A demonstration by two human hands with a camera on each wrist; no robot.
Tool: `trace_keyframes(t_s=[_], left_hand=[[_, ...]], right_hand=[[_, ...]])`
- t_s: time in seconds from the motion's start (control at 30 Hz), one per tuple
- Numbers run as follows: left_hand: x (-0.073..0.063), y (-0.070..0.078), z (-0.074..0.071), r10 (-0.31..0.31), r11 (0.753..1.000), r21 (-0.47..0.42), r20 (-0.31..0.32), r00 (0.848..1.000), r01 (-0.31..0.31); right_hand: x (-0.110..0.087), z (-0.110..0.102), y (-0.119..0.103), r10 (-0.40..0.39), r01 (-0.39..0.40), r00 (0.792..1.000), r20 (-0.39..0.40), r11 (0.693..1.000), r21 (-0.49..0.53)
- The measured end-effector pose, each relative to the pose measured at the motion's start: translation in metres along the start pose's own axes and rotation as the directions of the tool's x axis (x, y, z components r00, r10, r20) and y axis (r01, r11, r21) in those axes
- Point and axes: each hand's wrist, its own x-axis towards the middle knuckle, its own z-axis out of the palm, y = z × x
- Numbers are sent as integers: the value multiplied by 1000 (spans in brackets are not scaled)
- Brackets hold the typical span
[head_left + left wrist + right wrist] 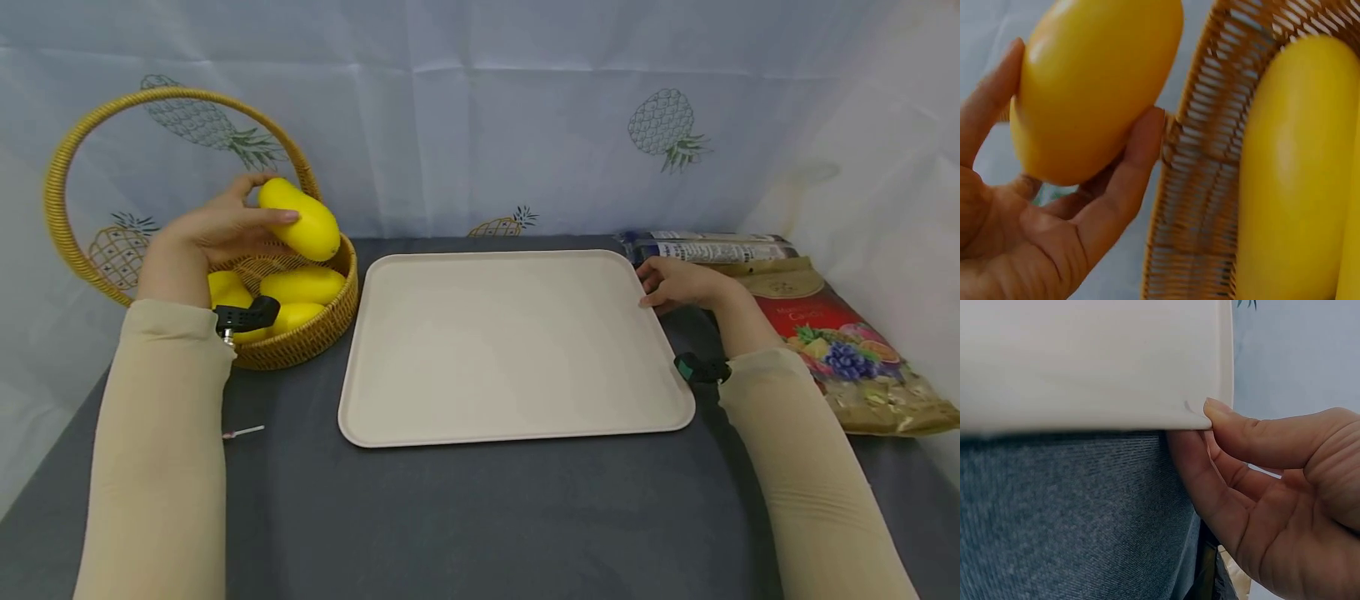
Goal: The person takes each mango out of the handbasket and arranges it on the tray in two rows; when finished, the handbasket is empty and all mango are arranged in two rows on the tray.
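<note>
Yellow fruit (302,221) in left grip (225,227), tray edge (1226,356) in right grip (681,283), red-gold bag (855,358) lettering perhaps "Candy"

Worktop (480,517) is covered in dark grey fabric. A wicker basket (300,350) is parked on the left, a pale tray (517,350) is set mid-worktop, red-and-gold bag (855,350) and dark packet (712,248) are kept right. A tiny pale stick (247,431) can be spotted too.

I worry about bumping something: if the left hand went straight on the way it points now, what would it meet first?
The left hand leads with its yellow mango-like fruit, which would probably first meet the basket handle. Depth is unclear; it may pass in front, over the tray.
</note>
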Motion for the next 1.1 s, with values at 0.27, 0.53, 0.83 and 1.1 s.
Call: trace_keyframes(t_s=[0.27,0.53,0.83,1.1], left_hand=[[-7,30,39,131,987,83,108,985,-140],[-5,51,87,188,979,39,183,965,-199],[12,55,135,184,983,-27,214,959,-183],[26,60,171,184,982,-79,225,957,-170]], right_hand=[[2,-1,3,5,-5,1000,2,1000,13],[2,-2,5,-2,1,1000,6,1000,16],[1,-2,3,-11,11,1000,10,1000,17],[1,-3,6,-11,11,1000,12,1000,25]])
